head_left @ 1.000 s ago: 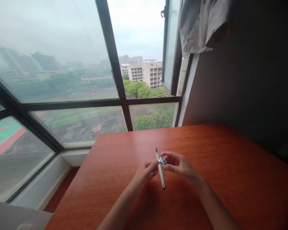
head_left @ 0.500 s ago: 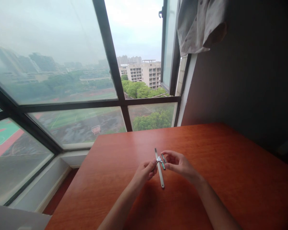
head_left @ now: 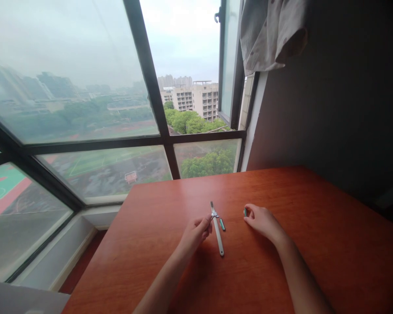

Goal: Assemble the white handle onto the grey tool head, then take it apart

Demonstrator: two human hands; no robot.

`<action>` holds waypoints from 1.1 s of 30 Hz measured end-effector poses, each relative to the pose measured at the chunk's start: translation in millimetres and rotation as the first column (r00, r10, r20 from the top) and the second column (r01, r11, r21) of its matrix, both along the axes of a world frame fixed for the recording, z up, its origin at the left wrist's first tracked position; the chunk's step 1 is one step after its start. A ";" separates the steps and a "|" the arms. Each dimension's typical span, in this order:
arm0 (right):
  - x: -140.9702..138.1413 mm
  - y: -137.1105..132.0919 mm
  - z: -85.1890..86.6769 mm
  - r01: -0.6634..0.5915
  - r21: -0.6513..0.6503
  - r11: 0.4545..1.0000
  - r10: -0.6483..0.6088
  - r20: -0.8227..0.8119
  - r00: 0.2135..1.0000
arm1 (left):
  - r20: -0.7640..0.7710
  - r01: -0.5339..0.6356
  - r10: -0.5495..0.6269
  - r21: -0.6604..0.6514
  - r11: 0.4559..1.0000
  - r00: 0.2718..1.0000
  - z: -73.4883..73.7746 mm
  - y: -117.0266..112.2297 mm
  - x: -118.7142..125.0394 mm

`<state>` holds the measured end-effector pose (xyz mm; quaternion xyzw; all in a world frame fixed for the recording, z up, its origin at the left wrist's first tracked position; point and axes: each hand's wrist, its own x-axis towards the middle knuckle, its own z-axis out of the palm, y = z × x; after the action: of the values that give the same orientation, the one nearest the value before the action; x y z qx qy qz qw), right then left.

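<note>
A slim silver metal bar (head_left: 218,233) lies on the red-brown table (head_left: 314,244), pointing away from me. A small metal clip piece (head_left: 214,215) sits at its upper part, with a short teal piece (head_left: 222,224) lying just to its right. My left hand (head_left: 196,231) is closed, its fingertips pinching at the bar near the clip. To the right, my right hand (head_left: 263,220) rests on the table with fingers curled on a small teal piece (head_left: 245,212) at its fingertips.
The table's far edge meets a large window with dark frames (head_left: 165,139). A dark wall (head_left: 330,96) runs along the right side. A pale cloth (head_left: 270,32) hangs above at the top right.
My right hand has drawn away from the bar to the right, taking a small teal piece with it. Another teal piece now lies beside the bar. My left hand has stayed at the bar.
</note>
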<state>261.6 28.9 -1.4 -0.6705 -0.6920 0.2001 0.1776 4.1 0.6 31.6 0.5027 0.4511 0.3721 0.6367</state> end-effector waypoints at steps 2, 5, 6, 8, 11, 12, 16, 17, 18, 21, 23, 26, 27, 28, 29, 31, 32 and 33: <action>-1.3 -0.5 0.5 -0.022 -0.012 1.000 0.022 -0.010 1.000 | -0.001 -0.004 0.004 0.003 1.000 1.000 -0.3 0.5 -0.1; -4.4 -1.3 3.3 -0.029 -0.050 0.998 0.029 0.009 1.000 | -0.011 -0.009 0.009 0.005 1.000 1.000 -0.5 0.8 -0.5; -5.9 -1.6 4.6 -0.022 -0.061 0.998 0.024 0.028 0.999 | -0.013 -0.009 0.010 0.005 1.000 1.000 -0.5 0.8 -0.6; -9.8 -2.9 7.2 -0.005 -0.055 0.998 0.010 0.081 0.997 | -0.017 -0.010 0.010 0.002 1.000 1.000 -0.6 0.7 -0.8; -17.5 -5.7 9.4 0.000 0.021 1.000 -0.003 0.175 0.985 | -0.014 -0.013 0.013 -0.001 1.000 1.000 -0.9 0.7 -0.9; -19.6 -6.4 9.4 -0.004 0.050 0.999 -0.006 0.199 0.980 | -0.012 -0.014 0.014 -0.001 1.000 1.000 -0.9 0.7 -0.8; -17.8 -5.9 5.7 0.008 0.100 0.995 -0.033 0.253 0.967 | -0.004 -0.014 0.014 -0.004 1.000 1.000 -0.5 0.3 -0.8; -14.0 -5.1 4.5 0.030 0.101 0.994 -0.055 0.259 0.964 | -0.004 -0.014 0.014 -0.004 1.000 1.000 -0.2 0.0 -0.8; -9.1 -4.3 3.5 0.058 0.100 0.993 -0.083 0.263 0.961 | -0.002 -0.013 0.013 -0.004 1.000 1.000 0.0 -0.2 -0.8; 10.2 -3.1 1.8 0.186 0.084 0.979 -0.202 0.277 0.939 | 0.007 -0.010 0.010 -0.001 1.000 1.000 0.7 -0.9 -0.7; 23.2 -3.8 1.4 0.276 0.072 0.959 -0.285 0.291 0.913 | 0.010 -0.011 0.011 0.003 1.000 1.000 1.0 -1.3 -0.5; 38.1 -5.8 0.5 0.376 0.056 0.925 -0.375 0.306 0.875 | 0.012 -0.013 0.012 0.010 1.000 1.000 1.1 -1.6 -0.4; 41.5 -6.3 -0.1 0.394 0.053 0.918 -0.390 0.308 0.867 | 0.013 -0.014 0.013 0.012 1.000 1.000 0.9 -1.5 -0.4; 44.1 -6.6 -0.9 0.407 0.051 0.912 -0.401 0.310 0.862 | 0.014 -0.015 0.015 0.014 1.000 1.000 0.6 -1.4 -0.5; 45.9 -6.7 -1.7 0.417 0.050 0.908 -0.410 0.312 0.857 | 0.014 -0.016 0.016 0.016 1.000 1.000 0.0 -1.1 -0.5; 48.0 -6.5 -3.3 0.432 0.049 0.901 -0.424 0.315 0.849 | 0.012 -0.013 0.013 0.021 1.000 1.000 -1.3 -0.2 -0.6; 48.5 -6.4 -3.9 0.437 0.048 0.898 -0.428 0.317 0.846 | 0.008 -0.010 0.010 0.024 1.000 1.000 -2.0 0.3 -0.6; 48.7 -6.2 -4.3 0.440 0.048 0.897 -0.431 0.319 0.844 | 0.003 -0.006 0.006 0.027 1.000 1.000 -2.7 0.7 -0.7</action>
<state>310.3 22.7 -5.7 -0.8357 -0.5386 0.0518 0.0943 3.4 1.3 28.9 0.5095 0.4466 0.3809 0.6292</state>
